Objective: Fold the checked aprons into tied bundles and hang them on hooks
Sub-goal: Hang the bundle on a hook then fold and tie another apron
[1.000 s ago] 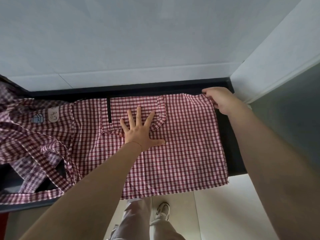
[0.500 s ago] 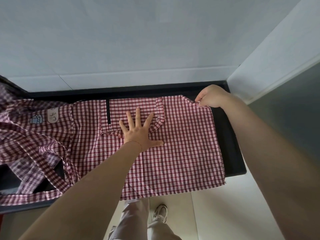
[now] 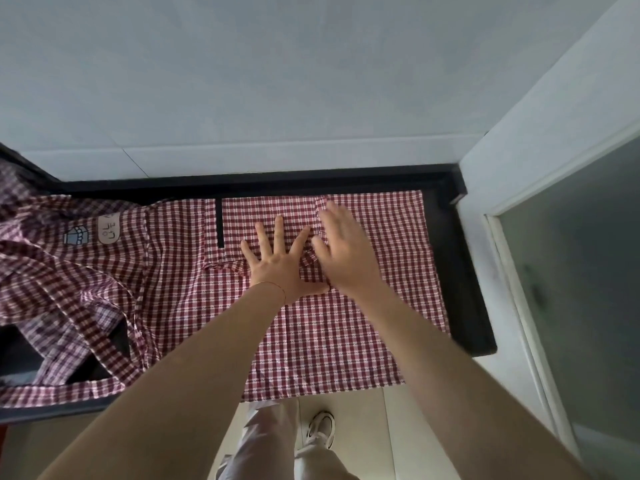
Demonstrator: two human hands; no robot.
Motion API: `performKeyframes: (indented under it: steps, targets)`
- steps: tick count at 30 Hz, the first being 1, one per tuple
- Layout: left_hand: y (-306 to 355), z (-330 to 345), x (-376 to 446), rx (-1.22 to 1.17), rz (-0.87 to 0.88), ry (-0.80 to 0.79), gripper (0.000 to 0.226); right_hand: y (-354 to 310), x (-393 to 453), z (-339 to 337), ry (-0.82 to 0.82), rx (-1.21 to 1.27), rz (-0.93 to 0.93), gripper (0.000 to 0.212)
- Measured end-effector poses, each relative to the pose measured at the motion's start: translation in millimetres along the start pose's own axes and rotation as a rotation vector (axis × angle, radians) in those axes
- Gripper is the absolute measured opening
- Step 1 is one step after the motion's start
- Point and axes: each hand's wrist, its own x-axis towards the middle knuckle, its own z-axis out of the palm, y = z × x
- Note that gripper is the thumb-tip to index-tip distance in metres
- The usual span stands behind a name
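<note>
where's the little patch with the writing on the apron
In the head view the pale patch sits on the left part of the checked apron, beside a small blue-grey emblem, well left of the left hand.

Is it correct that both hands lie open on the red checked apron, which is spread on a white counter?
Not quite: the counter is black, not white, as the head view shows. The rest holds: the left hand and the right hand are both open on the red checked apron.

apron (image 3: 346,323) red-white check; table (image 3: 464,271) black; wall (image 3: 277,81) pale grey; shoe (image 3: 320,431) white.
</note>
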Motion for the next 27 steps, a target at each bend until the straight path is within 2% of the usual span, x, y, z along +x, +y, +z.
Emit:
performKeyframes:
  steps: [3, 6, 9, 11, 12, 13, 15, 17, 18, 20, 23, 25, 27]
  targets:
    - [0.1, 0.7, -0.2, -0.007, 0.002, -0.002, 0.119, 10.8, -24.6, 24.4, -0.186, -0.093, -0.013, 0.059]
    - [-0.3, 0.5, 0.8, 0.023, -0.002, -0.004, 0.123, 58.8, -36.9, 16.4, -0.170, -0.217, 0.045, 0.061]
    - [0.2, 0.5, 2.5, 0.020, 0.004, -0.001, 0.124, 115.4, -39.3, -8.7, -0.099, -0.279, 0.348, 0.063]
    - [0.6, -1.9, 4.8, 0.026, 0.004, 0.009, 0.124, 123.6, -37.7, -22.0, -0.035, -0.241, 0.581, 0.064]
    - [1.2, -4.4, 6.7, 0.024, 0.004, 0.009, 0.124, 113.7, -36.4, -22.8, 0.015, -0.212, 0.634, 0.063]
    - [5.0, -7.2, 8.4, 0.018, 0.008, 0.008, 0.124, 97.3, -38.4, -22.5, 0.071, -0.177, 0.608, 0.062]
    - [8.9, -14.8, 14.7, -0.007, 0.013, 0.009, 0.119, 54.7, -45.4, -8.3, 0.089, -0.126, 0.362, 0.058]
    - [10.1, -20.0, 15.5, -0.113, 0.048, 0.044, 0.102, 26.2, -63.9, 14.7, -0.013, -0.135, 0.126, 0.058]
    - [8.3, -20.5, 12.7, -0.193, 0.074, 0.089, 0.090, 22.4, -74.0, 23.1, -0.055, -0.161, 0.095, 0.058]
    - [0.1, -17.2, 3.4, -0.313, 0.107, 0.204, 0.073, 34.7, -83.3, 27.1, -0.101, -0.213, 0.128, 0.060]
    - [-17.0, -3.9, -21.7, -0.286, 0.058, 0.362, 0.062, 62.9, -90.0, 14.4, -0.136, -0.274, 0.160, 0.063]
    - [-24.7, 8.5, -38.4, -0.217, 0.027, 0.416, 0.058, 80.6, -93.1, 3.8, -0.158, -0.314, 0.208, 0.063]
    - [-32.3, 18.6, -54.2, -0.180, 0.007, 0.405, 0.058, 89.4, -90.4, -3.8, -0.194, -0.341, 0.284, 0.062]
